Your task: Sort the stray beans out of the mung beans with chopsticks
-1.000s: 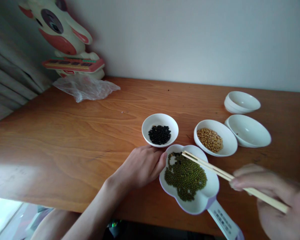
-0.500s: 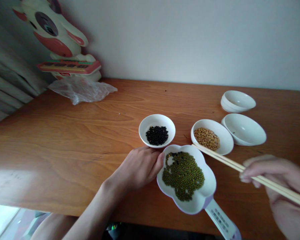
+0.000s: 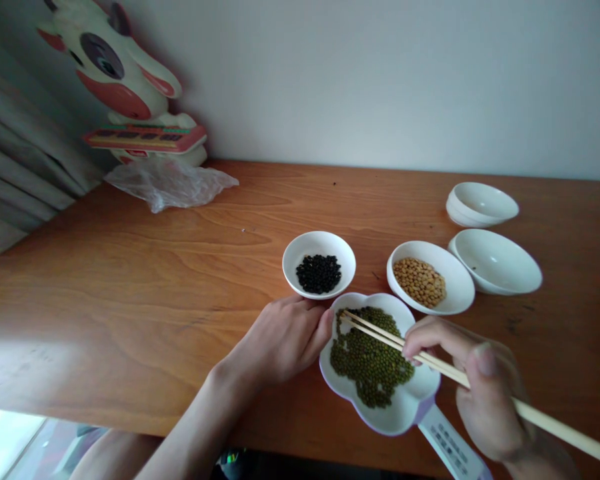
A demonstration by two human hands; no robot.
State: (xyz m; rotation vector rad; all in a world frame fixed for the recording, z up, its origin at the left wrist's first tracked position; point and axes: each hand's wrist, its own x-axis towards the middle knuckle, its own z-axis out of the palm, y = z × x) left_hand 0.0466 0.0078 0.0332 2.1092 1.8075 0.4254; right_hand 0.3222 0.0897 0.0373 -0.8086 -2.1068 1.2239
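In my right hand [image 3: 485,380] I grip a pair of wooden chopsticks [image 3: 440,365], their tips down among the green mung beans [image 3: 373,360] at the upper left. Those beans lie in a white, flower-shaped scoop [image 3: 395,417] with a lilac rim and a handle pointing towards me. My left hand [image 3: 295,337] holds the scoop's left edge, thumb at the rim, the other fingers partly hidden. Just beyond it stands a white bowl [image 3: 291,257] of black beans [image 3: 319,274]. Another white bowl [image 3: 460,290], with tan soybeans [image 3: 420,282], sits behind the scoop. Whether the tips pinch a bean is too small to tell.
To the right of the soybeans is a white bowl [image 3: 500,260] with a dark speck inside. Behind it stand stacked white bowls [image 3: 483,203]. A crumpled plastic bag [image 3: 173,187] and a cow-shaped toy keyboard [image 3: 145,137] are at the back left of the wooden table [image 3: 180,267].
My right hand has moved left and brought the chopstick tips from beside the soybean bowl into the mung beans. My left hand keeps its hold on the scoop. The view has shifted slightly.
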